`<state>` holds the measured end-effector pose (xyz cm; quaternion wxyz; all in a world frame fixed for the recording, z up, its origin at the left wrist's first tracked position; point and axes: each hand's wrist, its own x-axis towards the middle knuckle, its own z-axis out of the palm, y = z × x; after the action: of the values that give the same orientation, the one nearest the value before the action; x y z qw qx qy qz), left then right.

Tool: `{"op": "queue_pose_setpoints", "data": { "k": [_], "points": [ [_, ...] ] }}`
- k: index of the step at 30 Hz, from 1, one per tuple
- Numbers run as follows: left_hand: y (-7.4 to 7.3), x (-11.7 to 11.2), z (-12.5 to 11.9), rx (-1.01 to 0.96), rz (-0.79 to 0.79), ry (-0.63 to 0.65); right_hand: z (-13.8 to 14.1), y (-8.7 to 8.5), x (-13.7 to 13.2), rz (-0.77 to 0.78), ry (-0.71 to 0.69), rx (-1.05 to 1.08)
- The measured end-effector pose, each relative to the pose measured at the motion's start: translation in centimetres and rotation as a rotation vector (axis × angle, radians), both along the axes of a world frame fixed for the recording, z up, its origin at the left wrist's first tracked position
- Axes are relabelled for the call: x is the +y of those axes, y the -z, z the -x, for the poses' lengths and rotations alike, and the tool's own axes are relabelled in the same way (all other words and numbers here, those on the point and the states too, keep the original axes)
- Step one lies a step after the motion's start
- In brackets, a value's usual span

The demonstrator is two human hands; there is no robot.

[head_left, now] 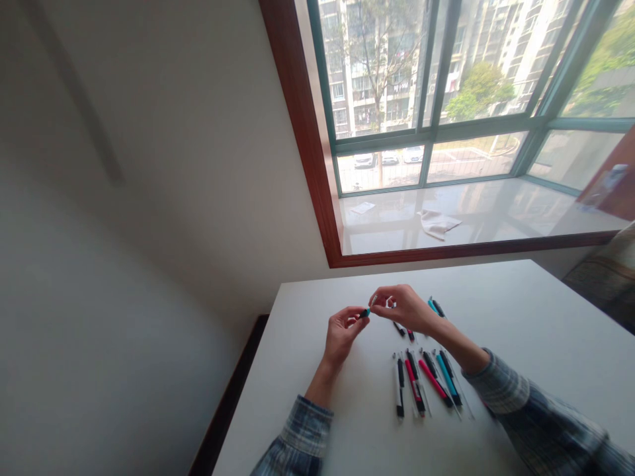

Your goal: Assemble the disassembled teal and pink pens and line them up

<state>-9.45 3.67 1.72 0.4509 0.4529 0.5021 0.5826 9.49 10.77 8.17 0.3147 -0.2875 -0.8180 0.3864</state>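
Observation:
Above the white table, my left hand (342,334) pinches a short black-and-teal pen part (364,313) between thumb and fingertips. My right hand (404,307) is closed in a pinch just to the right, its fingertips at the teal end of that part. Something small and pale shows at the right fingers, too small to name. Below the right forearm lie pen pieces: a white-and-black barrel (399,387), a red barrel (413,377), another red one (433,380) and a teal one (446,375), with thin clear refills among them. My right hand and forearm partly cover further pen parts.
More pen parts (434,307) lie farther back on the white table (292,370). Beyond the table is a window sill (387,228) with a crumpled white cloth (439,223) on it. A plain wall (173,231) rises at the left; fabric (602,271) hangs at the right.

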Motion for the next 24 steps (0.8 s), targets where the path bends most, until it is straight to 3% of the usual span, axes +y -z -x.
{"op": "queue_pose_setpoints", "data": {
  "k": [16,24],
  "points": [
    [-0.3,-0.1,-0.2,-0.035,0.001,0.026,0.3,0.4,-0.3,-0.013,-0.016,-0.065],
    [-0.5,0.0,-0.4,-0.018,0.008,0.035,0.9,0.9,-0.5,-0.02,0.003,0.01]
  ]
}}
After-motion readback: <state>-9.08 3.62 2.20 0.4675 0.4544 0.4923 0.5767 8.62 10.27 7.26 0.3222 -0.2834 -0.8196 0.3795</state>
